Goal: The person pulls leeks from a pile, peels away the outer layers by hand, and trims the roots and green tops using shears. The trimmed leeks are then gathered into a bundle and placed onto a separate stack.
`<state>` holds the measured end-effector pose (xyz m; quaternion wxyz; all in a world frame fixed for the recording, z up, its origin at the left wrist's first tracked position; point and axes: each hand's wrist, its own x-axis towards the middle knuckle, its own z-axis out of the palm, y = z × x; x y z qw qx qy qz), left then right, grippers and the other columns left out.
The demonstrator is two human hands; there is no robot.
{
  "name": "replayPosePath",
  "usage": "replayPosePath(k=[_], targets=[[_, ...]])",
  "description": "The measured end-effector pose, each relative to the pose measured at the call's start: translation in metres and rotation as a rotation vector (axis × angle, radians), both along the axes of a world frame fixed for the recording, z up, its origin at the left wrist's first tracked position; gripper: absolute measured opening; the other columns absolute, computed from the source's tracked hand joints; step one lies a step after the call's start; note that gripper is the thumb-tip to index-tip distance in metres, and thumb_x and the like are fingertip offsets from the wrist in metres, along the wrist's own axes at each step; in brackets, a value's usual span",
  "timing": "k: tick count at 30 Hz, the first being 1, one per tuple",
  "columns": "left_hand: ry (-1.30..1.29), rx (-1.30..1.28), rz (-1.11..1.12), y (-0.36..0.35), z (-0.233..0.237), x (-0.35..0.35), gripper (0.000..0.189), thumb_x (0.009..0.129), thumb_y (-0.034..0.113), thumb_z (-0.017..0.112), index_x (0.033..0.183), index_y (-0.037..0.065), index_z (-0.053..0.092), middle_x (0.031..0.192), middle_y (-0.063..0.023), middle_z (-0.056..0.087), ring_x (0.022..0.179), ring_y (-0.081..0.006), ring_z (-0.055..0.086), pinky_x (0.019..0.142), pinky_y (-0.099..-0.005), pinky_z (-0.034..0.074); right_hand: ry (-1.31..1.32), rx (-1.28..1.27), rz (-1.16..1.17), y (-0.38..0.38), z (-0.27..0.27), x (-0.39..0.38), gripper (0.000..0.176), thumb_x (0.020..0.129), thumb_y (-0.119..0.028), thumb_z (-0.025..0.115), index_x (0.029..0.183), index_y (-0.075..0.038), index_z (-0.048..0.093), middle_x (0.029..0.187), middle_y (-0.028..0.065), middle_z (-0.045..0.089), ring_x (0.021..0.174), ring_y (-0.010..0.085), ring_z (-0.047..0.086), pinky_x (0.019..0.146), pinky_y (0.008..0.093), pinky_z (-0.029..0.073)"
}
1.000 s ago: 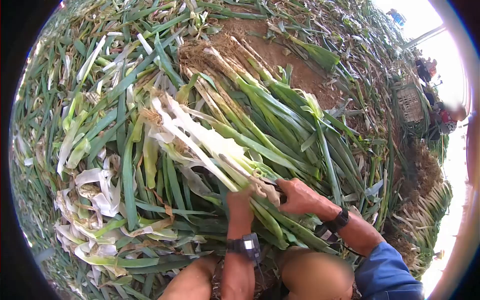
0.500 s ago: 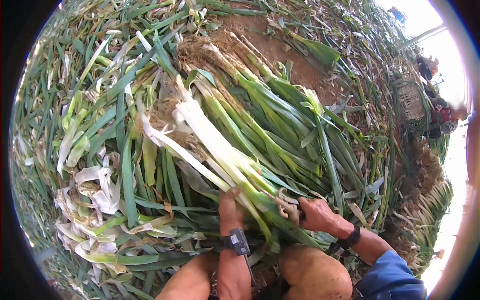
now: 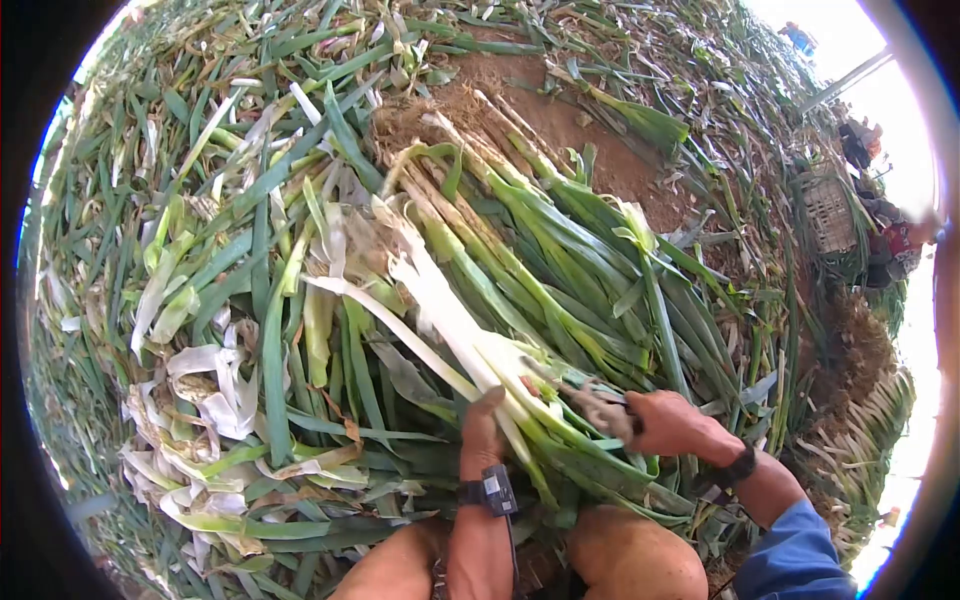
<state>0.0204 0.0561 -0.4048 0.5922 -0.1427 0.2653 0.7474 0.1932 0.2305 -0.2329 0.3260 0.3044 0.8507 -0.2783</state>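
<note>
My left hand [image 3: 482, 428] is closed around the lower part of a few white-stalked leeks [image 3: 440, 305]. Their roots point up and away from me, while their green leaves [image 3: 590, 465] trail toward my knees. To the right, my right hand [image 3: 678, 425] is curled close over those leaves. A blurred, knobby tan-grey thing [image 3: 603, 412] shows at its fingers; I cannot tell whether it is a finger covering or something held. Beyond both hands, untrimmed leeks [image 3: 560, 230] with brown outer skins and roots lie side by side.
Loose leaves [image 3: 265, 350] and pale peelings [image 3: 215, 385] cover the ground at left. Bare soil [image 3: 630, 160] shows at the top. A row of white-stalked leeks [image 3: 870, 430] lies at right. Farther off are a woven basket [image 3: 828, 212] and a person [image 3: 895, 245].
My right hand has moved a little to the right along the leaves, and more pale stalk shows between my hands. My left hand keeps its hold. The whole view has shifted slightly.
</note>
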Motion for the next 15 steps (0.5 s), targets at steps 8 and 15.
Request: replayPosePath(k=[8, 15], targets=[[-0.061, 0.001, 0.006, -0.016, -0.003, 0.003, 0.05, 0.088, 0.025, 0.061, 0.123, -0.009, 0.053, 0.112, -0.021, 0.064, 0.107, -0.0339, 0.063, 0.1, -0.0466, 0.049, 0.117, 0.065, -0.007, -0.008, -0.033, -0.145, 0.032, 0.073, -0.021, 0.064, 0.095, 0.004, 0.061, 0.084, 0.0271, 0.068, 0.083, 0.0454, 0.067, 0.075, 0.0544, 0.052], [-0.058, 0.047, 0.02, -0.015, 0.0, 0.004, 0.049, 0.09, 0.025, 0.06, 0.125, -0.007, 0.049, 0.109, -0.0204, 0.062, 0.107, -0.0338, 0.061, 0.101, -0.0461, 0.046, 0.224, 0.185, -0.098, -0.006, -0.067, -0.172, 0.033, 0.068, -0.015, 0.063, 0.095, 0.005, 0.066, 0.087, 0.0269, 0.07, 0.086, 0.0422, 0.07, 0.077, 0.049, 0.054]])
